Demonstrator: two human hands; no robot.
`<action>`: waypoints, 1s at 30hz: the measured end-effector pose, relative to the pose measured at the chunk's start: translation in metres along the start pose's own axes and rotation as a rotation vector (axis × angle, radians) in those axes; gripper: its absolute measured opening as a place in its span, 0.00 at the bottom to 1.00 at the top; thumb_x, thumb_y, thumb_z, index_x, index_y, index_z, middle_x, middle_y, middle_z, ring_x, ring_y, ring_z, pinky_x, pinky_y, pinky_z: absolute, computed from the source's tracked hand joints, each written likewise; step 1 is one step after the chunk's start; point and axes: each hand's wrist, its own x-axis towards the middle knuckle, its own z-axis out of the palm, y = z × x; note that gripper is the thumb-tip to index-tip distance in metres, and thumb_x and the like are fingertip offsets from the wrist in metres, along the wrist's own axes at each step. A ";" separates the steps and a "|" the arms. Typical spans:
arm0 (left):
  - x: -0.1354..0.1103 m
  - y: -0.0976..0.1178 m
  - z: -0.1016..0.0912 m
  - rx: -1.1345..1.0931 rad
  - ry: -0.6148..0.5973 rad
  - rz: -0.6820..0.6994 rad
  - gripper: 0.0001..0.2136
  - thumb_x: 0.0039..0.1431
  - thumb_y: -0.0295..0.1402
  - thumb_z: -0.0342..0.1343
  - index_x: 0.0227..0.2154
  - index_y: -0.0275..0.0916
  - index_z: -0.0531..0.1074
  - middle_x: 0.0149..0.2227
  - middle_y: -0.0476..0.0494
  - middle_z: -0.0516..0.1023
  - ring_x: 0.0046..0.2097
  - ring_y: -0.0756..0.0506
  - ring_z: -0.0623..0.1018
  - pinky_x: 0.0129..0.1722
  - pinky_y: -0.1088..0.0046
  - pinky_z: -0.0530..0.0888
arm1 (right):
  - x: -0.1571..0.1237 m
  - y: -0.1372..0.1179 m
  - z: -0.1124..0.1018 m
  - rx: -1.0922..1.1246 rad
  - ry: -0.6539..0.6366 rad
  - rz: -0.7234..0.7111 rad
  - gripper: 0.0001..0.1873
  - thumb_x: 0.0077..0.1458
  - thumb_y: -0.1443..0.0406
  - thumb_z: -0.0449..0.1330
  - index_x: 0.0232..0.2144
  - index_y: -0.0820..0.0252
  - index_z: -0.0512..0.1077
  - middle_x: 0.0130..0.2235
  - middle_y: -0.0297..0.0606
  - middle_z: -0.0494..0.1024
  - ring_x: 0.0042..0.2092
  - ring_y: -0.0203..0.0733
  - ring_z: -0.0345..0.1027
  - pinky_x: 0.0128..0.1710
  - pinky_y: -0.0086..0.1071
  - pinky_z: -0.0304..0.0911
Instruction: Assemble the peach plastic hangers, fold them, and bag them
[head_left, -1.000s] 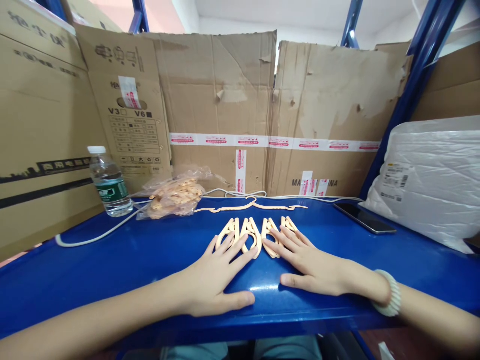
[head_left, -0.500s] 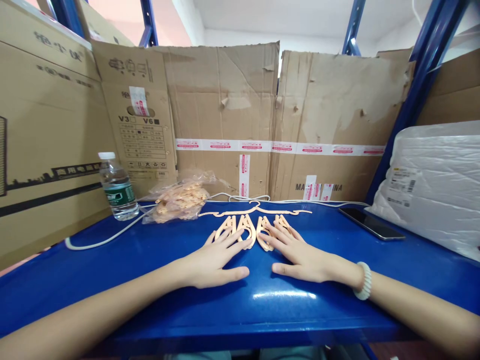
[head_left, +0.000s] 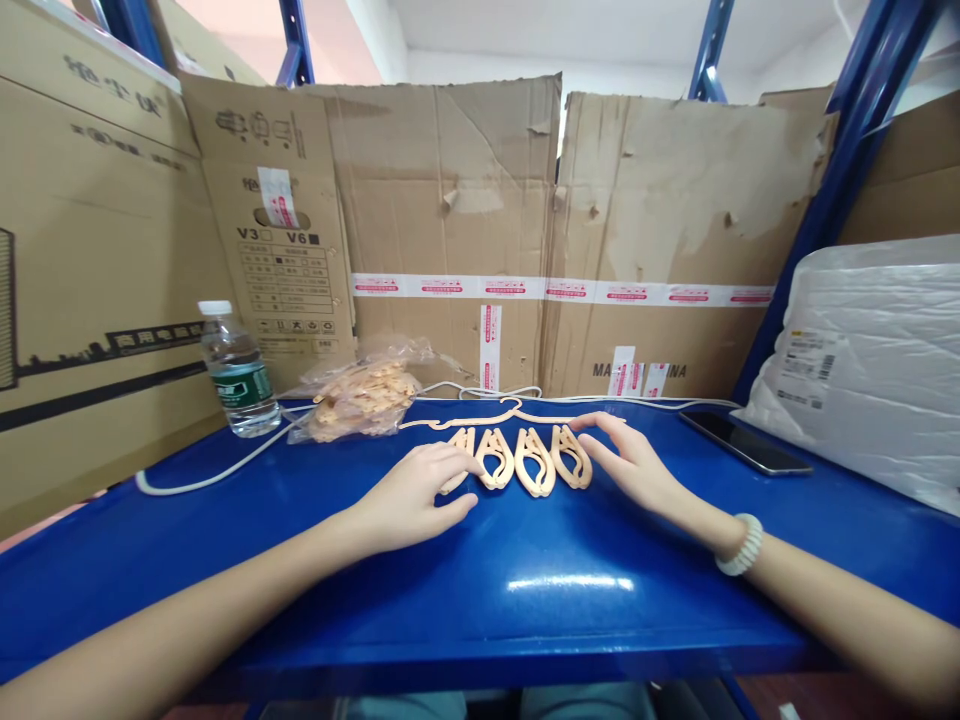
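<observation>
Several folded peach-coloured hangers (head_left: pixel 535 463) lie in a row on the blue shelf. Behind them an unfolded hanger (head_left: pixel 480 420) of the same colour lies flat, its hook toward the back. My left hand (head_left: pixel 415 493) is open over the leftmost folded hanger (head_left: pixel 453 486), partly covering it, thumb apart from the fingers; whether it touches is unclear. To the right of the rightmost folded hanger (head_left: pixel 572 458), my right hand (head_left: pixel 630 462) is open with bent fingers apart. Its index finger reaches to the unfolded hanger's right end and hides part of it.
A clear plastic bag (head_left: pixel 364 395) of similar hangers lies at the back left, beside a water bottle (head_left: pixel 240 375) and a white cable (head_left: pixel 217 488). A phone (head_left: pixel 742 443) and a white wrapped package (head_left: pixel 885 370) are on the right. Cardboard (head_left: pixel 450 230) stands along the back.
Both hands have drawn apart from the folded hangers, the left moving left and the right moving right. The middle folded hangers are now uncovered, and the fingers are more bent.
</observation>
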 end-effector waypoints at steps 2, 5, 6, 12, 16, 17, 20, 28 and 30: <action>0.000 0.001 0.001 -0.057 0.011 -0.017 0.12 0.57 0.30 0.52 0.43 0.43 0.75 0.45 0.47 0.78 0.48 0.43 0.75 0.50 0.67 0.68 | 0.001 0.004 0.002 0.051 0.003 0.040 0.14 0.60 0.56 0.52 0.40 0.57 0.71 0.44 0.40 0.77 0.47 0.47 0.69 0.51 0.41 0.61; 0.000 0.001 0.001 -0.164 0.055 -0.128 0.11 0.57 0.31 0.50 0.40 0.43 0.76 0.42 0.47 0.79 0.43 0.44 0.76 0.43 0.69 0.71 | 0.002 0.010 0.006 0.143 0.006 0.114 0.12 0.56 0.59 0.54 0.38 0.58 0.72 0.43 0.39 0.77 0.46 0.46 0.70 0.49 0.40 0.62; 0.001 0.000 0.001 -0.194 0.077 -0.175 0.11 0.57 0.32 0.50 0.39 0.42 0.75 0.41 0.46 0.79 0.42 0.44 0.76 0.41 0.69 0.71 | 0.003 0.012 0.007 0.169 0.007 0.139 0.12 0.55 0.59 0.54 0.36 0.58 0.73 0.42 0.40 0.77 0.45 0.46 0.70 0.48 0.40 0.63; 0.004 -0.017 0.008 -0.383 0.254 -0.347 0.09 0.53 0.35 0.51 0.36 0.38 0.70 0.38 0.43 0.75 0.40 0.44 0.75 0.35 0.69 0.72 | 0.003 0.015 0.010 0.244 -0.003 0.195 0.11 0.50 0.60 0.56 0.33 0.59 0.72 0.38 0.39 0.78 0.42 0.45 0.71 0.43 0.38 0.66; 0.004 -0.030 0.017 -0.442 0.318 -0.398 0.06 0.49 0.34 0.53 0.31 0.39 0.67 0.32 0.48 0.72 0.33 0.47 0.72 0.30 0.71 0.70 | 0.002 0.015 0.010 0.246 -0.024 0.201 0.12 0.49 0.60 0.56 0.34 0.60 0.72 0.39 0.40 0.78 0.42 0.45 0.71 0.42 0.38 0.65; 0.004 -0.032 0.018 -0.466 0.321 -0.408 0.06 0.49 0.34 0.53 0.30 0.39 0.67 0.31 0.48 0.71 0.32 0.47 0.71 0.30 0.72 0.69 | 0.002 0.015 0.010 0.246 -0.030 0.199 0.12 0.50 0.60 0.56 0.34 0.60 0.73 0.39 0.41 0.78 0.42 0.45 0.71 0.43 0.38 0.65; 0.005 -0.033 0.020 -0.541 0.305 -0.445 0.07 0.47 0.35 0.53 0.30 0.39 0.65 0.31 0.49 0.70 0.31 0.48 0.70 0.29 0.72 0.69 | 0.002 0.014 0.011 0.256 -0.039 0.195 0.12 0.49 0.59 0.56 0.34 0.61 0.73 0.38 0.41 0.78 0.42 0.45 0.71 0.43 0.38 0.65; 0.005 -0.027 0.017 -0.437 0.309 -0.423 0.06 0.49 0.34 0.52 0.30 0.39 0.66 0.31 0.49 0.71 0.33 0.47 0.71 0.33 0.70 0.69 | 0.002 0.012 0.011 0.266 -0.046 0.198 0.11 0.49 0.60 0.57 0.33 0.60 0.73 0.38 0.39 0.79 0.41 0.44 0.72 0.44 0.38 0.66; 0.005 -0.028 0.017 -0.419 0.324 -0.409 0.05 0.50 0.33 0.52 0.31 0.39 0.66 0.31 0.49 0.71 0.34 0.47 0.72 0.34 0.70 0.69 | 0.001 0.012 0.011 0.270 -0.036 0.203 0.11 0.50 0.59 0.57 0.33 0.60 0.73 0.37 0.39 0.78 0.41 0.44 0.72 0.43 0.37 0.66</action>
